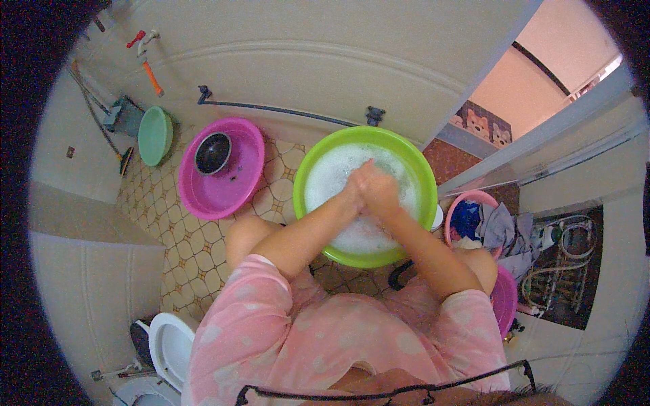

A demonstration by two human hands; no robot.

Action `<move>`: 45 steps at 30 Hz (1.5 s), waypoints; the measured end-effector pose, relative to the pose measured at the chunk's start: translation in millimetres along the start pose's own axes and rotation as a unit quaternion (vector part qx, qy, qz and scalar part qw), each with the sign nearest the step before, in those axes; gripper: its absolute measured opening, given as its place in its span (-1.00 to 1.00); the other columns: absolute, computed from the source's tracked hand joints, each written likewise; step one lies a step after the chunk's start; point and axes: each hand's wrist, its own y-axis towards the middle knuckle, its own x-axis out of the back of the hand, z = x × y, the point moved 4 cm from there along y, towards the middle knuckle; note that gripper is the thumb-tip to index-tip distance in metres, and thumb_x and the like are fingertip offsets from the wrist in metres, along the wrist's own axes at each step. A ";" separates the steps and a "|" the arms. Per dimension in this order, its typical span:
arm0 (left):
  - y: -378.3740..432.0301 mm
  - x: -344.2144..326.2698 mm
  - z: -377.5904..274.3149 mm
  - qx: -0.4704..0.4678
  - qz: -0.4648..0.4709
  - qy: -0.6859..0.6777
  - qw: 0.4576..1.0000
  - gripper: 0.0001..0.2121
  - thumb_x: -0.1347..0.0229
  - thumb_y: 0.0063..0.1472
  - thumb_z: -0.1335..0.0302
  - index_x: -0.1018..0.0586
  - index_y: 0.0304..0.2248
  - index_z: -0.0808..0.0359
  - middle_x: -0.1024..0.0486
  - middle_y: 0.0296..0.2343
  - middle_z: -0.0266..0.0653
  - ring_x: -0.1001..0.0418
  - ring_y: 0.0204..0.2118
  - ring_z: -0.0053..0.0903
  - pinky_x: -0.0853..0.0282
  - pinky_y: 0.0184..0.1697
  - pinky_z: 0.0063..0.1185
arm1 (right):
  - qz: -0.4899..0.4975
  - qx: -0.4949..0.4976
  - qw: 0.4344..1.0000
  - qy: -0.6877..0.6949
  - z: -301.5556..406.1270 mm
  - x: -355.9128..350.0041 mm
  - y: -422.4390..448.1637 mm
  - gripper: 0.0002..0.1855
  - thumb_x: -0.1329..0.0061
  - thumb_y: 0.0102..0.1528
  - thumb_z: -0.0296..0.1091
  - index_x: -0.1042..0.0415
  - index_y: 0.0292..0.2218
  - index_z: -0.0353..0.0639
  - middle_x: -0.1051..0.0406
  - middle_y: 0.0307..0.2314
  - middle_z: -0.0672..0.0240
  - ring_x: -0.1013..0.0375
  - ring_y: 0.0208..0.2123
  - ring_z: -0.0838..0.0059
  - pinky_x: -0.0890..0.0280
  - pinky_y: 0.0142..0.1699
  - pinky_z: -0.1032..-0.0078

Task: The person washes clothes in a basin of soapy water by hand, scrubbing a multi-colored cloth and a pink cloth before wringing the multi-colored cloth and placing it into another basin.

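Note:
A large green plastic basin (427, 203) full of white soap suds (327, 177) stands on the floor before me. Over its middle my left hand (361, 180) and my right hand (383, 195) are pressed together, both blurred. Which forearm belongs to which side is plain, but whether the fingers hold something between them cannot be told. Foam surrounds the hands, and a faint pinkish patch shows in the suds just below them. My bare knees flank the basin.
Left stands a pink basin (185, 198) holding a dark bowl (213, 153). Beyond is a light green basin (155, 136). At right, a pink tub (475, 195) overflows with clothes (500, 226). A toilet (172, 345) is lower left; a red-handled tap (144, 40) is upper left.

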 end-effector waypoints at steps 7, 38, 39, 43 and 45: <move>-9.1 -37.8 7.7 -0.027 0.005 -0.064 0.998 -0.68 0.28 0.13 0.16 -0.40 -0.38 0.19 -0.41 -0.42 -0.20 -0.36 -0.37 -0.37 -0.29 -0.32 -0.40 | 0.027 -0.202 0.958 0.200 -19.3 31.9 13.8 -0.71 0.21 -0.02 -0.19 -0.32 -0.60 -0.22 -0.30 -0.61 0.10 -0.28 -0.54 0.08 -0.16 -0.43 0.27; -5.9 12.0 -27.0 -0.150 -0.168 0.181 0.957 -0.70 0.13 0.11 0.24 -0.31 -0.23 0.24 -0.35 -0.34 -0.15 -0.32 -0.32 -0.37 -0.28 -0.28 -0.48 | 0.056 -0.194 0.930 0.308 -28.6 -16.9 -4.6 -0.77 0.18 -0.07 -0.28 -0.32 -0.44 -0.29 -0.32 -0.48 0.03 -0.30 -0.42 0.05 -0.18 -0.27 0.26; -11.0 18.0 -27.8 -0.124 -0.161 0.122 0.971 -0.71 0.14 0.11 0.22 -0.31 -0.25 0.23 -0.34 -0.34 -0.16 -0.32 -0.32 -0.37 -0.27 -0.28 -0.47 | 0.096 -0.174 0.928 0.314 -6.3 13.5 5.6 -0.78 0.18 -0.06 -0.29 -0.32 -0.46 -0.28 -0.32 -0.49 0.04 -0.30 -0.44 0.04 -0.18 -0.28 0.27; -9.6 -2.7 -18.8 0.014 -0.105 -0.037 0.994 -0.72 0.15 0.10 0.17 -0.35 -0.32 0.19 -0.35 -0.36 -0.21 -0.33 -0.33 -0.38 -0.27 -0.28 -0.43 | -0.085 0.045 0.964 0.248 28.1 42.6 -5.2 -0.78 0.19 -0.03 -0.27 -0.32 -0.53 -0.27 -0.30 -0.54 0.01 -0.28 -0.51 0.05 -0.16 -0.38 0.29; -17.0 -24.3 -12.7 0.035 -0.092 -0.066 0.993 -0.74 0.15 0.10 0.18 -0.37 -0.35 0.17 -0.36 -0.37 -0.22 -0.34 -0.34 -0.38 -0.27 -0.28 -0.40 | -0.009 -0.054 0.966 0.252 14.1 36.4 -1.5 -0.74 0.24 -0.02 -0.23 -0.34 -0.51 -0.26 -0.32 -0.53 0.04 -0.30 -0.48 0.07 -0.18 -0.36 0.27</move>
